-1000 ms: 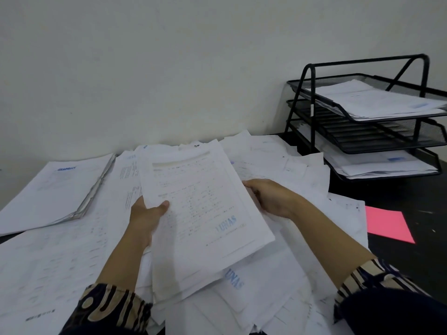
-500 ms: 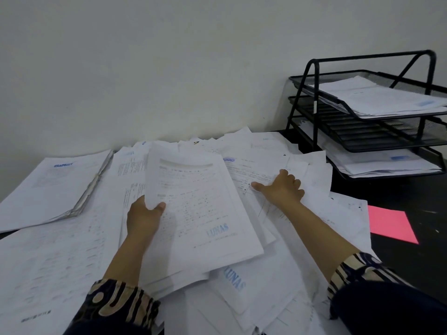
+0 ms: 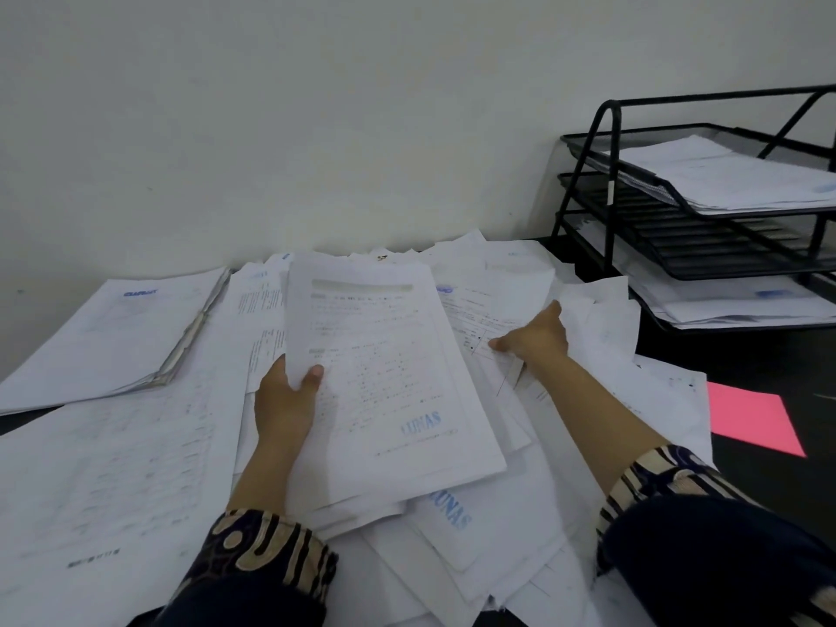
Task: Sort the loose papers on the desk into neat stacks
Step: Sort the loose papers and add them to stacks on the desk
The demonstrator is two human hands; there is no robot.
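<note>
A sheaf (image 3: 384,382) of printed pages is held by the left hand (image 3: 285,400) at its left edge, the thumb (image 3: 312,375) laid on top and the remaining fingers hidden beneath. The sheaf is raised slightly above the pile (image 3: 475,536) of loose sheets covering the desk (image 3: 760,359). A blue stamp reading "LUNAS" is seen near its lower right corner; the body text is too blurred to be read.

Right of the thumb, past the sheaf, the right hand (image 3: 536,334) is laid on a sheet (image 3: 493,310) of the pile. Its thumb is extended left along the paper; the other fingers are turned away from the camera, so whether they are straight or curled under a page edge cannot be told.

Left of the left fingers, a bound stack (image 3: 108,337) with a blue heading lies apart from the pile. Its near corner is cut off by the frame edge. Right of the right hand, a pink sheet (image 3: 751,418) lies on the dark desk surface. Beyond it, a black three-tier tray (image 3: 606,183) stands against the wall (image 3: 316,106); papers lie in its top and bottom tiers, and the tray is cut off at the right edge. Patterned sleeves (image 3: 267,545) cover both forearms at the lower frame.
</note>
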